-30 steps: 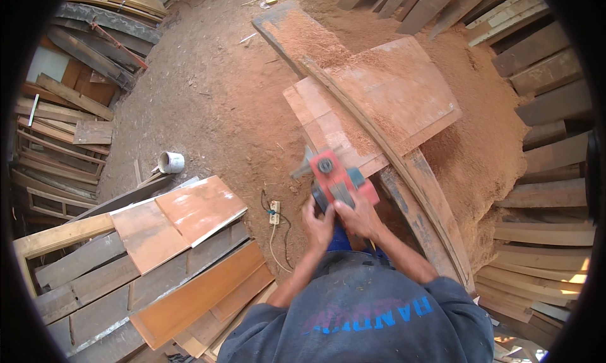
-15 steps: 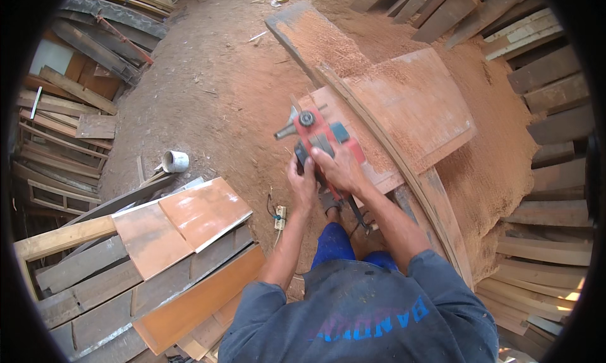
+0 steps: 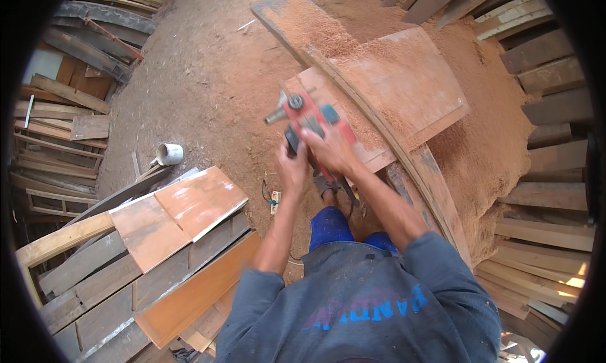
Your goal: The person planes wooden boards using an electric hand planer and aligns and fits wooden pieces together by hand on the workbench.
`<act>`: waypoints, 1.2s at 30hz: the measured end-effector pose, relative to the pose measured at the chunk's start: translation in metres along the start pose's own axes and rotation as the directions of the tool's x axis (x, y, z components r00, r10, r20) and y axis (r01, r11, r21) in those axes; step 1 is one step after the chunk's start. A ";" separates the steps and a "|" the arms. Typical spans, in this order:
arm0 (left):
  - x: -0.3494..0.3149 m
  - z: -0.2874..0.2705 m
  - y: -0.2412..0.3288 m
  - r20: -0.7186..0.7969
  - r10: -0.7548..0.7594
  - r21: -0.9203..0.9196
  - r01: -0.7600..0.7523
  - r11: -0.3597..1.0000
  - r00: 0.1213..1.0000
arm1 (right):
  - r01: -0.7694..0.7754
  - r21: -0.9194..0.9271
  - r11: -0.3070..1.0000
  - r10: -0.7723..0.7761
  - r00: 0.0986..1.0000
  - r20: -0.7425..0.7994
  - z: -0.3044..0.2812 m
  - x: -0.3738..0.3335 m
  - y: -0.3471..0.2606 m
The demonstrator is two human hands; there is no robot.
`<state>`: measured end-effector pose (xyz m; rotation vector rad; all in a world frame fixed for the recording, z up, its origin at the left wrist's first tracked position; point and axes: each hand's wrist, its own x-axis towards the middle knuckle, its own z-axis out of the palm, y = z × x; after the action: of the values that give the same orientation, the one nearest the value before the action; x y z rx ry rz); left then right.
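Note:
A red electric hand planer (image 3: 302, 103), with a black round knob and a grey spout, is held up tilted in front of me. My right hand (image 3: 331, 150) is closed around its body and handle. My left hand (image 3: 292, 169) has its fingers closed on a black part at the planer's near left side; exactly how they grip is partly hidden. Just beyond the planer, a long narrow wooden strip (image 3: 360, 97) lies across a wide flat board (image 3: 435, 85) covered with reddish shavings.
Shavings (image 3: 499, 129) heap to the right, beside stacked planks (image 3: 555, 155). On the left are flat panels (image 3: 196, 199), an orange-brown board (image 3: 196, 293) and a white bucket (image 3: 170, 153). A power socket block (image 3: 275, 202) with a cord lies on the dirt floor near my feet.
The view has shifted slightly, so the scene sits a little further left and up. Both hands keep hold of the planer, and its pose is nearly the same.

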<state>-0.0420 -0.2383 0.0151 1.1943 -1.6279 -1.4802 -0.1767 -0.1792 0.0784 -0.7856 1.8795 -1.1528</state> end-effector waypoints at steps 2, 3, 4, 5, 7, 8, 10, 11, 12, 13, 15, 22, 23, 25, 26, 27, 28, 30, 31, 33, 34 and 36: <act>-0.064 0.003 -0.005 0.024 -0.111 0.165 0.106 0.981 0.994 | -0.049 -0.005 0.999 0.049 0.999 0.013 -0.012 -0.063 0.023; -0.097 0.001 -0.016 -0.003 -0.125 0.114 0.124 0.986 0.992 | -0.092 0.064 0.994 0.087 0.992 0.087 -0.017 -0.094 0.018; -0.130 0.002 -0.028 -0.023 -0.143 0.060 0.144 0.988 0.989 | -0.147 0.125 0.981 0.126 0.979 0.158 -0.025 -0.125 0.014; -0.161 0.006 -0.029 0.012 -0.147 0.096 0.145 0.985 0.989 | -0.125 0.106 0.987 0.112 0.987 0.119 -0.028 -0.154 0.032; -0.188 0.007 -0.025 0.041 -0.154 0.136 0.147 0.980 0.987 | -0.104 0.088 0.991 0.096 0.991 0.088 -0.029 -0.181 0.047; -0.192 0.007 -0.023 0.044 -0.172 0.071 0.168 0.983 0.984 | -0.095 0.052 0.994 0.092 0.993 0.069 -0.030 -0.186 0.048; -0.186 0.006 -0.020 0.042 -0.184 0.001 0.184 0.983 0.982 | -0.080 0.011 0.997 0.079 0.995 0.054 -0.030 -0.180 0.042; -0.171 0.004 -0.021 0.036 -0.190 0.033 0.189 0.981 0.981 | -0.092 0.033 0.995 0.090 0.995 0.054 -0.027 -0.166 0.036; -0.152 0.002 -0.023 0.025 -0.192 0.066 0.190 0.980 0.981 | -0.098 0.056 0.994 0.095 0.994 0.056 -0.023 -0.147 0.030; -0.131 0.003 -0.022 0.005 -0.168 -0.027 0.168 0.985 0.986 | -0.104 0.058 0.993 0.099 0.991 0.092 -0.019 -0.128 0.026; -0.085 -0.001 -0.020 0.021 -0.109 -0.021 0.110 0.994 0.994 | -0.087 0.006 0.996 0.086 0.993 0.079 -0.014 -0.084 0.014; 0.079 -0.007 0.008 0.042 0.062 -0.080 -0.059 0.995 0.997 | 0.156 -0.054 0.986 -0.156 0.988 -0.001 0.012 0.085 -0.021; 0.099 -0.011 0.014 0.040 0.106 -0.081 -0.102 0.991 0.994 | 0.218 -0.046 0.975 -0.216 0.976 0.040 0.015 0.104 -0.030; 0.138 -0.036 0.001 0.003 0.072 -0.050 -0.072 0.996 0.997 | 0.201 0.000 0.980 -0.201 0.979 0.019 0.031 0.120 -0.055; 0.145 -0.042 -0.007 -0.013 0.037 -0.033 -0.038 0.999 0.999 | 0.174 0.035 0.984 -0.173 0.985 -0.020 0.035 0.125 -0.062; 0.142 -0.020 -0.002 0.021 0.027 -0.052 -0.026 0.998 0.999 | 0.234 -0.071 0.970 -0.240 0.965 -0.109 0.028 0.134 -0.040; 0.130 -0.009 0.003 0.033 0.022 -0.139 -0.017 0.990 0.999 | 0.207 -0.078 0.975 -0.215 0.970 -0.114 0.022 0.128 -0.030; 0.103 -0.004 0.005 0.044 0.009 -0.216 0.000 0.976 0.999 | 0.262 -0.127 0.957 -0.268 0.963 -0.035 0.017 0.110 -0.024; 0.089 -0.013 -0.003 0.021 -0.017 -0.144 0.019 0.989 1.000 | 0.263 -0.116 0.958 -0.268 0.963 -0.024 0.019 0.094 -0.031; 0.052 -0.019 -0.008 -0.001 -0.037 -0.074 0.037 0.997 0.999 | 0.043 0.103 0.994 -0.049 0.997 0.062 0.011 0.041 -0.036; 0.024 -0.012 -0.004 0.015 -0.050 -0.062 0.051 0.997 0.999 | 0.027 0.087 0.996 -0.030 0.999 0.038 0.004 0.018 -0.028; -0.032 -0.002 -0.014 0.045 -0.044 -0.029 0.045 0.999 0.998 | -0.023 0.040 0.999 0.023 1.000 0.010 -0.009 -0.032 -0.003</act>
<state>-0.0243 -0.2093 0.0053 1.1957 -1.6119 -1.5642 -0.1681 -0.1509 0.0929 -0.7439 1.8474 -1.1675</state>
